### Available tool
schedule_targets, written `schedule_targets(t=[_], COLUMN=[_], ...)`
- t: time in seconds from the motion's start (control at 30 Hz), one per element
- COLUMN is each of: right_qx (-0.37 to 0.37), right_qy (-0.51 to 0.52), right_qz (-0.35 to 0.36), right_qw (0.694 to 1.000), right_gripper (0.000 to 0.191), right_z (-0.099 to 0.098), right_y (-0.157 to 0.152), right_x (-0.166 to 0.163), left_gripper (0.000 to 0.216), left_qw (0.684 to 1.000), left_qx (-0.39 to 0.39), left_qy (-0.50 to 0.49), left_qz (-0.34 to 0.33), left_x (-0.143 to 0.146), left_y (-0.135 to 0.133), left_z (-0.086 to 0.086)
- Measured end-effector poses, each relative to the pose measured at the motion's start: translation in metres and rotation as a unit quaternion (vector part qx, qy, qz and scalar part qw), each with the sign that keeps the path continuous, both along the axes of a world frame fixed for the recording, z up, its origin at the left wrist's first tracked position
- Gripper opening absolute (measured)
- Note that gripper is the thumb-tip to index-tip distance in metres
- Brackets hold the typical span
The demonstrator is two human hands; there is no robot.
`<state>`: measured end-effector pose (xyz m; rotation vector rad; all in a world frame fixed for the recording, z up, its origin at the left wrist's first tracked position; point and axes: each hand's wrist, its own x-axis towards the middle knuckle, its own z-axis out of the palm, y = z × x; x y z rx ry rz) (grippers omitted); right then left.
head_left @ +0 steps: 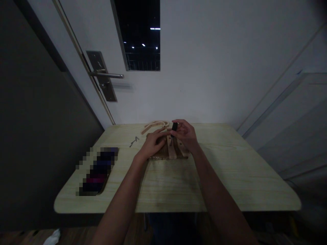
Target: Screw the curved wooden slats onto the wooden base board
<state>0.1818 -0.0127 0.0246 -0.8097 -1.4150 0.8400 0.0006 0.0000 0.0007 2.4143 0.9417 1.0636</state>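
My right hand [187, 134] is closed round the black handle of a small screwdriver [174, 128]. The tool points down at a pale wooden strip [172, 153] with dark holes, which lies across a brown board [157, 157]. A second pale strip, partly under my right hand, lies beside it. My left hand [153, 144] rests on the left part of the board, fingers stretched towards the strip and the screwdriver. Exactly where the tip meets the wood is too dim to tell. Behind the board lies a curved pale wooden piece [150, 126].
Several dark screws [134, 141] lie on the pale wood-grain table [230, 183], left of the board. A phone-like dark slab [98, 172], partly pixelated, lies near the table's left side. A white door [204, 68] with a metal handle [108, 75] stands right behind the table.
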Motion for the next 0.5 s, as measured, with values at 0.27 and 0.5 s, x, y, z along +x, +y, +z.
schedule_targets(t=[0.27,0.5], right_qx=[0.043,0.058], right_qy=[-0.034,-0.056], right_qz=[0.009,-0.008], right_qw=[0.998,0.997], right_gripper=[0.027,0.029], right_z=[0.002,0.001], right_y=[-0.001,0.001], right_x=[0.003,0.007], left_gripper=[0.028,0.045], left_qw=[0.996,0.961], left_qx=[0.016,-0.087], left_qy=[-0.080,-0.262], left_qz=[0.046,0.012], left_x=[0.008,0.031], left_y=[-0.011,-0.016], left_z=[0.016,0.008])
